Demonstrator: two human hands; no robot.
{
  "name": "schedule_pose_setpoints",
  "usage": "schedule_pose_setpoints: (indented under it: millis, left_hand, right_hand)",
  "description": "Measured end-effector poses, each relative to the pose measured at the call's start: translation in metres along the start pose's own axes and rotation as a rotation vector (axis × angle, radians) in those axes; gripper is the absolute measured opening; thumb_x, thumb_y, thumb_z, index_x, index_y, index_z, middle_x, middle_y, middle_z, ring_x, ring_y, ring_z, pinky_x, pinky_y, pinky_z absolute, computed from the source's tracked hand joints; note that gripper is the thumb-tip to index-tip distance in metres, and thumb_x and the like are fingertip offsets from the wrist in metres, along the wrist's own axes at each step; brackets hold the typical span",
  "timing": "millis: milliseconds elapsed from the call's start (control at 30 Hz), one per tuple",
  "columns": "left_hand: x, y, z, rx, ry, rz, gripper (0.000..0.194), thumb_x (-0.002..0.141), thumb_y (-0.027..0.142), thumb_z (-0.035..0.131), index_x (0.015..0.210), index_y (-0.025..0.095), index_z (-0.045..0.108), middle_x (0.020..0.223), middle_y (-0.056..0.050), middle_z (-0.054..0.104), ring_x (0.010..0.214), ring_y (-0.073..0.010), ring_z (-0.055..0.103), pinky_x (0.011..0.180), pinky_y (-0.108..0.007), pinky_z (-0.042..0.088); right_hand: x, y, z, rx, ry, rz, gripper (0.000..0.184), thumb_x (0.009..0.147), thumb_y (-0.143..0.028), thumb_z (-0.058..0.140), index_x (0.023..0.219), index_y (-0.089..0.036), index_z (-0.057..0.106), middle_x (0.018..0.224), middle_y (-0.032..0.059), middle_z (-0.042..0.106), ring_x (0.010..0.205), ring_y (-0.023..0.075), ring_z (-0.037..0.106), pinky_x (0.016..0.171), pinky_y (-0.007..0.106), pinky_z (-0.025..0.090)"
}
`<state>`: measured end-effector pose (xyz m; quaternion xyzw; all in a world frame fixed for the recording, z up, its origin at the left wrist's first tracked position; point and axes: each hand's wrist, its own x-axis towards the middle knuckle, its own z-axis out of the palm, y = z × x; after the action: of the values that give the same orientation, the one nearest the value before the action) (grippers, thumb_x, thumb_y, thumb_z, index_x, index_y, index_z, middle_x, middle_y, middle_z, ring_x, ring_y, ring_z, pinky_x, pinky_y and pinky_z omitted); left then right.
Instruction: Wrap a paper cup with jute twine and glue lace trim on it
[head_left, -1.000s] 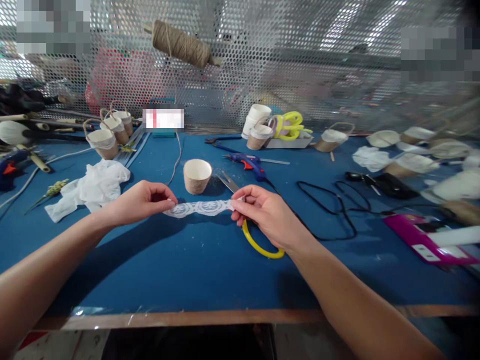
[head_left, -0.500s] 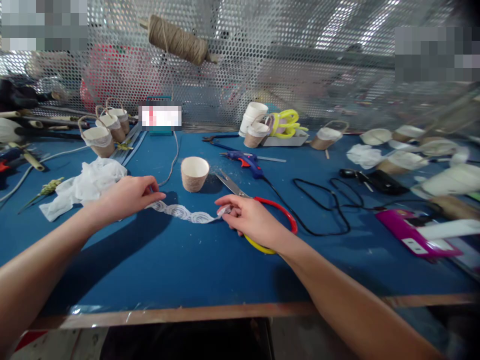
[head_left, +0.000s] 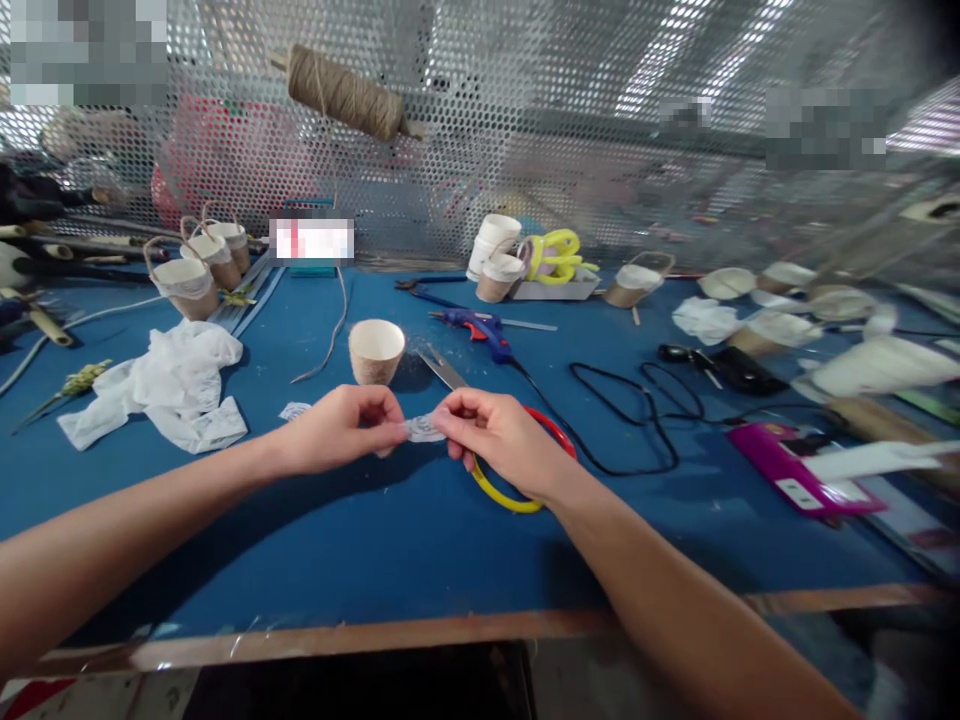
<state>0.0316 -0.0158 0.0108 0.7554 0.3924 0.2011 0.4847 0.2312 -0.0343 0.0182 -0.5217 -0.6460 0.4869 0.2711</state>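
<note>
A strip of white lace ribbon [head_left: 425, 430] is stretched between my two hands, low over the blue table. My left hand [head_left: 341, 428] pinches it between thumb and fingers; a loose end shows behind the wrist. My right hand [head_left: 491, 435] pinches the same strip a short way to the right. Under the right hand lie scissors [head_left: 506, 497] with one yellow and one red handle, blades pointing away to the left. Just beyond my left hand a small twine-wrapped cup [head_left: 376, 352] stands upright. To the left rests a crumpled heap of white lace [head_left: 176, 375].
Behind the scissors lies a blue glue gun [head_left: 480, 328], its black cord [head_left: 622, 468] looping right. Small handled buckets [head_left: 184, 285] stand back left. A magenta box [head_left: 795, 465] sits at right. A twine spool [head_left: 345, 92] hangs on the mesh.
My left hand has moved right, away from the lace heap, and now grips the strip close to my right hand. The view has shifted slightly.
</note>
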Motion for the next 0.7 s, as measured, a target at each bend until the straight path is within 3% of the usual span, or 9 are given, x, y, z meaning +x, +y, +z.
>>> schedule_pose_setpoints:
  millis: [100, 233, 333, 467, 567, 633, 700]
  left_hand:
    - [-0.006, 0.005, -0.014, -0.130, -0.069, -0.052, 0.021, 0.081, 0.033, 0.052, 0.072, 0.015, 0.048, 0.055, 0.005, 0.051, 0.046, -0.0061, 0.048, 0.047, -0.018, 0.037]
    - [-0.013, 0.008, -0.025, -0.081, -0.086, -0.100, 0.023, 0.079, 0.038, 0.054, 0.073, 0.016, 0.050, 0.056, 0.007, 0.046, 0.041, -0.0048, 0.042, 0.040, -0.016, 0.035]
    - [-0.015, 0.009, -0.034, 0.061, -0.044, -0.089, 0.025, 0.079, 0.039, 0.054, 0.073, 0.015, 0.053, 0.058, 0.005, 0.047, 0.045, -0.0055, 0.041, 0.041, -0.017, 0.036]
    - [-0.008, 0.005, -0.048, 0.364, 0.148, 0.056, 0.025, 0.079, 0.037, 0.053, 0.066, 0.015, 0.054, 0.057, 0.003, 0.052, 0.052, -0.0076, 0.045, 0.049, -0.018, 0.034]
    - [-0.001, -0.004, -0.052, 0.545, 0.247, 0.088, 0.025, 0.079, 0.037, 0.054, 0.066, 0.016, 0.055, 0.057, 0.003, 0.055, 0.051, -0.0088, 0.046, 0.051, -0.020, 0.033]
    - [0.002, -0.009, -0.053, 0.611, 0.228, 0.053, 0.025, 0.078, 0.037, 0.053, 0.066, 0.016, 0.056, 0.056, 0.002, 0.057, 0.051, -0.0098, 0.048, 0.051, -0.021, 0.033]
    - [0.003, -0.011, -0.055, 0.653, 0.133, -0.005, 0.025, 0.077, 0.040, 0.054, 0.067, 0.017, 0.057, 0.059, 0.001, 0.060, 0.054, -0.0123, 0.053, 0.053, -0.022, 0.036]
  right_hand:
    - [-0.001, -0.002, 0.001, 0.046, -0.050, -0.001, 0.015, 0.080, -0.031, 0.057, 0.077, -0.017, 0.057, 0.056, -0.0036, 0.053, 0.048, 0.0067, 0.049, 0.044, 0.018, 0.041]
    - [-0.002, -0.008, 0.008, 0.067, -0.049, -0.001, 0.013, 0.079, -0.029, 0.058, 0.077, -0.016, 0.056, 0.059, -0.0033, 0.053, 0.051, 0.0073, 0.049, 0.044, 0.018, 0.040]
    - [0.000, -0.014, 0.008, 0.010, -0.021, -0.044, 0.011, 0.079, -0.027, 0.057, 0.075, -0.016, 0.056, 0.061, -0.0028, 0.054, 0.053, 0.0079, 0.049, 0.046, 0.020, 0.039]
    - [0.013, -0.023, 0.002, -0.171, 0.079, -0.169, 0.012, 0.079, -0.027, 0.056, 0.072, -0.016, 0.058, 0.063, -0.0015, 0.057, 0.056, 0.0095, 0.050, 0.053, 0.023, 0.040]
    - [0.026, -0.024, 0.000, -0.344, 0.153, -0.224, 0.012, 0.080, -0.025, 0.056, 0.072, -0.016, 0.059, 0.066, -0.0002, 0.061, 0.060, 0.0109, 0.053, 0.057, 0.024, 0.040]
    - [0.032, -0.022, 0.001, -0.473, 0.138, -0.194, 0.012, 0.081, -0.024, 0.053, 0.074, -0.016, 0.060, 0.068, 0.0013, 0.063, 0.062, 0.0121, 0.056, 0.058, 0.024, 0.040]
    - [0.036, -0.020, 0.001, -0.576, 0.062, -0.149, 0.012, 0.081, -0.022, 0.054, 0.074, -0.017, 0.062, 0.069, 0.0022, 0.066, 0.062, 0.0130, 0.058, 0.058, 0.024, 0.041]
